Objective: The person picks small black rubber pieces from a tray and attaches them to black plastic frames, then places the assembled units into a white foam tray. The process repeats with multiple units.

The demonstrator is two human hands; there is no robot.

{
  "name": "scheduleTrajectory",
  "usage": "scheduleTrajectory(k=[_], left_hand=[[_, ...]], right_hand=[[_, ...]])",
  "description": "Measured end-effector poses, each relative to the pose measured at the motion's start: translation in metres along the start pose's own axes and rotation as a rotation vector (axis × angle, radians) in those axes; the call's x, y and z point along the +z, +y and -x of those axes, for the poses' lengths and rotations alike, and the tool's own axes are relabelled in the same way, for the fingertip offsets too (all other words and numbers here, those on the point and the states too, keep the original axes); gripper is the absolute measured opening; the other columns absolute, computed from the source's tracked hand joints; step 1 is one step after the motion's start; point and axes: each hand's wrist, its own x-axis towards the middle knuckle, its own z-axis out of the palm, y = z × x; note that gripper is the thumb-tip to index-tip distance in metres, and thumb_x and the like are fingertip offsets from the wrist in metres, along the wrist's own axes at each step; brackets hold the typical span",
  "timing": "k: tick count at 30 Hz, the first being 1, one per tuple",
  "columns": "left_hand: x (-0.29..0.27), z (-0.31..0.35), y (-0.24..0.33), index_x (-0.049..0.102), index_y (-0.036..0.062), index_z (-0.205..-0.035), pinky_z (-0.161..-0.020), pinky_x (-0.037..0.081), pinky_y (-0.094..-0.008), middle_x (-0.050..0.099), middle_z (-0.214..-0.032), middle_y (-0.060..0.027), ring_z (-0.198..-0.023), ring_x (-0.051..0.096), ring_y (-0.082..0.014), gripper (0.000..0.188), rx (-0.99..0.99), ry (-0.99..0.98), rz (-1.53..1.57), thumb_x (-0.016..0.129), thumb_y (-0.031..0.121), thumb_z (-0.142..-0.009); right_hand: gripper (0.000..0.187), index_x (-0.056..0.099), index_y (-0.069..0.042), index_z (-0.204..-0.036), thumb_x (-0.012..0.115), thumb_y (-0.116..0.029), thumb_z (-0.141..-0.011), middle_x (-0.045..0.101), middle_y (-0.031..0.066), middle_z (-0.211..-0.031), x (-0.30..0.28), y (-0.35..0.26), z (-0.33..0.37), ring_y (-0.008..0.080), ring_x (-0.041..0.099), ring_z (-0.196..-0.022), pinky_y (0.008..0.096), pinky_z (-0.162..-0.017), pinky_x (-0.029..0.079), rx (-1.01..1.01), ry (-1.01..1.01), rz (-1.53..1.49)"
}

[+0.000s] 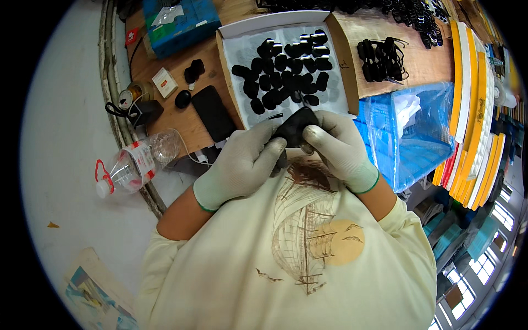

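Observation:
Both my hands wear pale knit gloves with green cuffs and meet in front of my chest. Between them is a pair of black sunglasses point(297, 124), one dark lens facing up. My left hand point(245, 157) grips one side, with a thin black temple arm sticking out above its fingers. My right hand point(338, 144) pinches the other side between thumb and fingers. The fingers hide part of the frame. Just beyond my hands a shallow white cardboard box point(344, 55) holds many loose dark lenses point(286, 80), spread over its pale lining.
Folded black glasses frames point(382, 59) lie right of the box, more at the far edge. A blue plastic-lined crate point(407, 137) stands at right beside stacked yellow-white trays point(473, 121). Left are a black phone point(213, 114), tape rolls point(137, 92), a plastic bottle point(137, 164) and a blue box point(184, 25).

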Motion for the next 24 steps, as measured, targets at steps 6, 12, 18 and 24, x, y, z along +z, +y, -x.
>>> scheduleTrajectory(k=[6,12,18,24], left_hand=[[0.011,-0.009,-0.007,0.060,-0.0037,-0.105,-0.054,0.049,-0.0284,0.065,-0.067,-0.0097,-0.055,0.063,-0.0143,0.019,0.160,0.135,-0.203,0.058,0.013,-0.096],[0.037,-0.033,-0.004,0.057,0.0009,-0.097,-0.051,0.049,-0.0419,0.059,-0.064,-0.0191,-0.057,0.064,-0.0382,0.017,0.275,0.334,-0.333,0.062,0.016,-0.094],[0.045,-0.057,0.000,0.058,0.0028,-0.101,-0.055,0.051,-0.0466,0.063,-0.069,-0.0200,-0.061,0.066,-0.0400,0.020,0.095,0.279,-0.399,0.062,0.021,-0.093],[0.024,-0.103,0.013,0.065,0.0027,-0.105,-0.063,0.052,-0.0380,0.066,-0.075,-0.0151,-0.066,0.068,-0.0300,0.034,0.053,-0.100,-0.415,0.069,0.031,-0.086]], right_hand=[[0.022,0.067,0.004,-0.097,0.064,-0.018,-0.095,0.063,0.0011,-0.081,-0.012,-0.017,0.001,0.0070,0.053,-0.072,0.0249,-0.063,0.045,-0.054,-0.007,0.146],[0.021,0.068,0.003,-0.090,0.065,-0.018,-0.094,0.060,0.0053,-0.068,-0.030,-0.014,-0.011,0.0091,0.053,-0.063,0.0275,-0.059,0.045,-0.114,0.123,0.386],[0.031,0.066,0.001,-0.103,0.075,-0.023,-0.084,0.064,0.0138,-0.087,-0.068,-0.009,-0.026,0.0188,0.060,-0.075,0.0335,-0.069,0.050,-0.136,0.104,0.490],[0.039,0.065,-0.001,-0.107,0.078,-0.020,-0.075,0.063,0.0186,-0.105,-0.127,-0.013,-0.042,0.0395,0.058,-0.105,0.0440,-0.092,0.047,-0.568,-0.261,0.806]])
